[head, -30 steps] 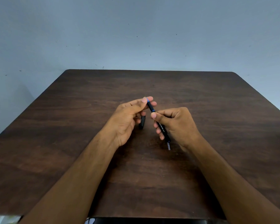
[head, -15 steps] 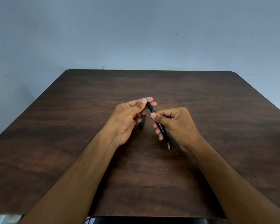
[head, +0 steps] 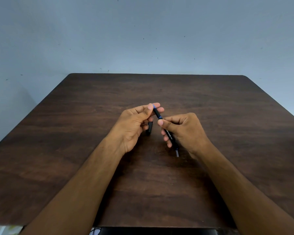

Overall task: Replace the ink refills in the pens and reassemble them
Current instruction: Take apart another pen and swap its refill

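The left hand (head: pixel 134 126) pinches the far, blue-tipped end of a black gel pen (head: pixel 165 130) between thumb and fingertips, and a short black pen cap (head: pixel 149 128) shows just beneath its curled lower fingers. To its right, the right hand (head: pixel 185 131) grips the pen's barrel with thumb on top and fingers curled under. The pen slants toward the person above the dark wooden table (head: pixel 75 150), its grey end (head: pixel 177 153) poking out below the right hand.

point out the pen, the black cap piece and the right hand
pen (head: pixel 157 113): head view, on the black grip section between the hands
black cap piece (head: pixel 149 129): head view, on its lower half
right hand (head: pixel 187 131): head view, on its back
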`<state>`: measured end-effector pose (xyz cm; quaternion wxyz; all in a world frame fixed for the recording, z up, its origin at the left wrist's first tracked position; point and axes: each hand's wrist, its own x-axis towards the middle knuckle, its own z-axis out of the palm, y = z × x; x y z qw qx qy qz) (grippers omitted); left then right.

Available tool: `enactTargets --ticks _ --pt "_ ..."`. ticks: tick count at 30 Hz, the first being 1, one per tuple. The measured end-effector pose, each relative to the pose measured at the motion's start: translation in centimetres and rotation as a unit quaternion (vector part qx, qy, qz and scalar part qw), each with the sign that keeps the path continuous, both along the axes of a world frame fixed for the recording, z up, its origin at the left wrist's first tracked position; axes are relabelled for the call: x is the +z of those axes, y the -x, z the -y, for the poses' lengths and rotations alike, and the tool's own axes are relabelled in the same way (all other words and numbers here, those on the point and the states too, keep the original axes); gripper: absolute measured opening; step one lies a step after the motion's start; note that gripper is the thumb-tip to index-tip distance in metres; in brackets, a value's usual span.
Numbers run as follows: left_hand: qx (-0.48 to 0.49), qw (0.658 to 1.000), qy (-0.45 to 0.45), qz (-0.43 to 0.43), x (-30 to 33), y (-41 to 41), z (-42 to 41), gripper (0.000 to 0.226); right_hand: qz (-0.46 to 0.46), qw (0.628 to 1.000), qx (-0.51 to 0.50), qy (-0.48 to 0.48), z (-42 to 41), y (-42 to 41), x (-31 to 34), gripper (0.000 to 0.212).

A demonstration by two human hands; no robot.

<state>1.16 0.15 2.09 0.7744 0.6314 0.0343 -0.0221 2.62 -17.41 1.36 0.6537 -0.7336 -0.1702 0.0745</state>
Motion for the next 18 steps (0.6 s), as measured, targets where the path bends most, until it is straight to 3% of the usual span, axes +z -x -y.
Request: enactTargets --ticks 4,8,12,15,18 --pt "0.019 1.000 0.006 0.001 0.01 0.17 0.20 0.020 0.002 1.000 -0.001 0.000 -0.07 -0.05 0.01 0.015" --pt "0.081 0.996 0.036 -0.016 0.13 0.06 0.55 0.045 0.003 1.000 0.002 -0.003 -0.24 -0.06 -0.03 0.016" --pt "0.063 0.997 0.028 -0.022 0.15 0.01 0.63 0.048 0.004 1.000 0.003 -0.008 -0.18 -0.10 -0.02 0.015" --pt "0.012 1.000 -0.009 -0.012 0.19 0.06 0.35 0.032 0.002 1.000 -0.007 -0.006 -0.04 -0.11 -0.05 0.015" --pt "0.032 0.999 -0.012 -0.006 0.08 0.20 0.41 0.022 0.004 1.000 -0.010 -0.001 -0.09 -0.11 -0.05 0.014"
